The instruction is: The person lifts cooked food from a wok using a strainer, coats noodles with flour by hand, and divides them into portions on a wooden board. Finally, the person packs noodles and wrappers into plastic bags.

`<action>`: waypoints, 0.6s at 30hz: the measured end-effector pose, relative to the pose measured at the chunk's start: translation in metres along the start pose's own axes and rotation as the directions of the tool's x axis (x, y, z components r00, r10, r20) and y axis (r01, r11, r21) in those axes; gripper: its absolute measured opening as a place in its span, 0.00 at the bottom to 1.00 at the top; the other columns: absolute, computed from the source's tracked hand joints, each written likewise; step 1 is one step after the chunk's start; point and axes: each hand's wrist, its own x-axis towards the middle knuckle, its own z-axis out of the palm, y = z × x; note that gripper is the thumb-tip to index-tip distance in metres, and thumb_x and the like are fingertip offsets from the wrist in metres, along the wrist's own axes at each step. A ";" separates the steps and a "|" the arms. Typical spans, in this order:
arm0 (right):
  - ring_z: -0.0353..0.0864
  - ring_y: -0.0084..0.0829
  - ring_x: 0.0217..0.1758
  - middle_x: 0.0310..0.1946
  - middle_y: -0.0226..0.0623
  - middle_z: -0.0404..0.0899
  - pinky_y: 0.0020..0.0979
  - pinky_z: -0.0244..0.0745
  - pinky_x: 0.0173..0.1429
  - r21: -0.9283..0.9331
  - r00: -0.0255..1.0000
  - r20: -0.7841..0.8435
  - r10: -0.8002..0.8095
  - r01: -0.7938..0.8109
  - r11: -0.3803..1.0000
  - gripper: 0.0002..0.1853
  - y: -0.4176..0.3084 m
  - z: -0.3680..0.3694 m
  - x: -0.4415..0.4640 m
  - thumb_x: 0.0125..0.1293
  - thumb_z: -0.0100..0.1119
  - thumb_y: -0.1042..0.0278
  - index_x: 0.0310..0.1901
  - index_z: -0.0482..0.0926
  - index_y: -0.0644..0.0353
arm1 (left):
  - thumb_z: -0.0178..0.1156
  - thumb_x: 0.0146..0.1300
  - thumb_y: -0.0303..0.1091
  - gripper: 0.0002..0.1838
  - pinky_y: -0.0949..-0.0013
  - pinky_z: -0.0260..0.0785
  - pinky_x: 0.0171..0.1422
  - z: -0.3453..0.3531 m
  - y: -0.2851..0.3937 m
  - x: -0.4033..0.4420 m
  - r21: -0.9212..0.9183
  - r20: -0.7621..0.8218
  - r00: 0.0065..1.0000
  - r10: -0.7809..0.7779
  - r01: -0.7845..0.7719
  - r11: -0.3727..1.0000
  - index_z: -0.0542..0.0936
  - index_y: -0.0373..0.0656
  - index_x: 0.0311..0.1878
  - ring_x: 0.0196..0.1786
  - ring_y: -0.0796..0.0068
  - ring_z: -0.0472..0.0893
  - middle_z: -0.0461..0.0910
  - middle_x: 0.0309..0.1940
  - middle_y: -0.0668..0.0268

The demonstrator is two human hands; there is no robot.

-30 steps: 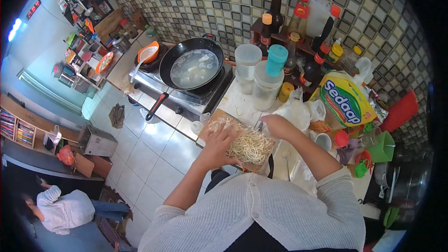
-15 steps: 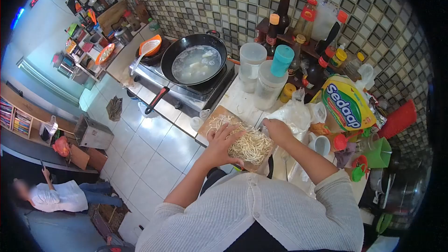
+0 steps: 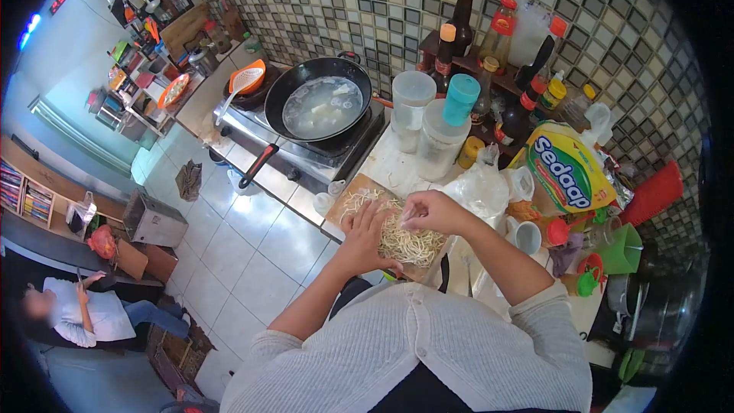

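Observation:
Pale, thin strands like noodles or sprouts [image 3: 413, 248] lie heaped on a wooden board [image 3: 362, 185] at the counter's front edge. My left hand [image 3: 367, 239] rests over the left part of the heap with its fingers spread. Above the right part of the heap is my right hand [image 3: 430, 213], fingertips pinched together; what they hold, if anything, is too small to name. Up and left of the board, a black pan [image 3: 280, 95] with cloudy liquid and pale pieces sits on the stove [image 3: 336, 164], its red and black handle toward the front.
Clear containers [image 3: 436, 149], one under a teal cup [image 3: 461, 99], stand behind the board. Sauce bottles [image 3: 463, 19], a yellow Sedaap pack [image 3: 566, 168] and a white mug [image 3: 526, 237] are to the right. An orange basket [image 3: 248, 76] sits left of the pan. A person [image 3: 88, 310] is at lower left.
My right hand has moved left from the board's right edge to above the strands. My left hand has stayed nearly in place. The person at lower left has brought both hands together in front.

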 end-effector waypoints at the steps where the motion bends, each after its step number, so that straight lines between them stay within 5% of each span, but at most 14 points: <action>1: 0.80 0.18 0.37 0.34 0.28 0.83 0.24 0.77 0.43 -0.079 1.000 -0.002 -0.014 0.014 0.997 0.09 0.004 0.000 0.006 0.59 0.67 0.75 0.39 0.79 0.63 | 0.76 0.32 0.66 0.59 0.40 0.40 0.72 0.003 -0.001 0.000 -0.026 -0.038 0.999 0.014 -0.015 1.000 0.66 0.54 0.70 0.77 0.47 0.50 0.55 0.74 0.55; 2: 0.80 0.18 0.36 0.35 0.28 0.83 0.24 0.76 0.43 -0.157 1.000 -0.001 -0.029 0.028 0.987 0.07 0.009 -0.001 0.012 0.60 0.66 0.75 0.40 0.80 0.63 | 0.76 0.32 0.66 0.59 0.40 0.40 0.72 0.005 -0.003 -0.001 -0.051 -0.077 0.997 0.026 -0.030 0.998 0.66 0.54 0.71 0.77 0.47 0.49 0.54 0.74 0.54; 3: 0.79 0.20 0.34 0.34 0.32 0.84 0.24 0.75 0.42 0.075 0.999 -0.033 -0.006 0.008 0.997 0.07 0.018 -0.007 0.020 0.61 0.63 0.74 0.41 0.82 0.62 | 0.76 0.32 0.66 0.59 0.40 0.40 0.72 0.004 -0.002 -0.001 -0.047 -0.078 0.997 0.026 -0.030 0.998 0.66 0.54 0.71 0.77 0.47 0.49 0.54 0.74 0.54; 4: 0.79 0.20 0.34 0.34 0.32 0.84 0.24 0.75 0.42 0.075 0.999 -0.032 -0.009 0.011 0.997 0.07 0.027 -0.016 0.029 0.61 0.63 0.74 0.41 0.82 0.62 | 0.76 0.33 0.66 0.57 0.40 0.40 0.72 0.002 0.000 -0.001 0.021 -0.041 0.999 0.033 -0.032 0.999 0.66 0.57 0.71 0.77 0.46 0.49 0.54 0.74 0.55; 6: 0.79 0.23 0.32 0.34 0.39 0.84 0.26 0.75 0.41 -0.366 0.955 -0.294 -0.035 -0.079 0.927 0.08 0.045 -0.031 0.047 0.62 0.60 0.73 0.42 0.83 0.60 | 0.76 0.34 0.65 0.56 0.39 0.40 0.72 0.001 0.002 -0.002 0.089 -0.004 0.999 0.038 -0.038 0.995 0.67 0.60 0.71 0.77 0.46 0.49 0.54 0.74 0.56; 8: 0.82 0.33 0.36 0.36 0.45 0.82 0.31 0.77 0.44 -0.456 0.949 -0.294 -0.111 -0.037 0.889 0.12 0.064 -0.028 0.058 0.60 0.57 0.76 0.46 0.82 0.58 | 0.75 0.36 0.65 0.52 0.38 0.40 0.71 -0.001 0.003 -0.002 0.142 0.054 0.998 0.027 -0.034 0.989 0.68 0.66 0.70 0.77 0.46 0.49 0.54 0.75 0.59; 10: 0.82 0.43 0.44 0.40 0.46 0.81 0.39 0.77 0.49 -0.821 0.941 -0.167 -0.295 0.033 0.570 0.16 0.072 -0.018 0.066 0.57 0.55 0.80 0.47 0.80 0.57 | 0.75 0.37 0.64 0.51 0.37 0.40 0.71 -0.001 0.005 -0.002 0.126 0.049 0.998 0.029 -0.035 0.991 0.69 0.68 0.69 0.77 0.45 0.49 0.55 0.75 0.60; 14: 0.79 0.50 0.49 0.42 0.47 0.79 0.43 0.74 0.52 -0.839 0.957 -0.168 -0.237 -0.013 0.543 0.17 0.073 -0.012 0.077 0.56 0.54 0.80 0.47 0.79 0.57 | 0.74 0.37 0.65 0.49 0.36 0.41 0.70 -0.002 0.005 -0.001 0.121 0.042 0.998 0.036 -0.040 0.992 0.71 0.68 0.68 0.77 0.45 0.50 0.57 0.74 0.61; 18: 0.79 0.50 0.48 0.42 0.47 0.78 0.43 0.75 0.52 -0.748 0.968 -0.194 -0.162 -0.039 0.663 0.15 0.077 -0.013 0.091 0.56 0.55 0.79 0.46 0.79 0.57 | 0.74 0.37 0.65 0.48 0.36 0.41 0.70 -0.002 0.006 -0.002 0.110 0.031 0.999 0.038 -0.041 0.993 0.71 0.68 0.67 0.76 0.44 0.51 0.57 0.74 0.61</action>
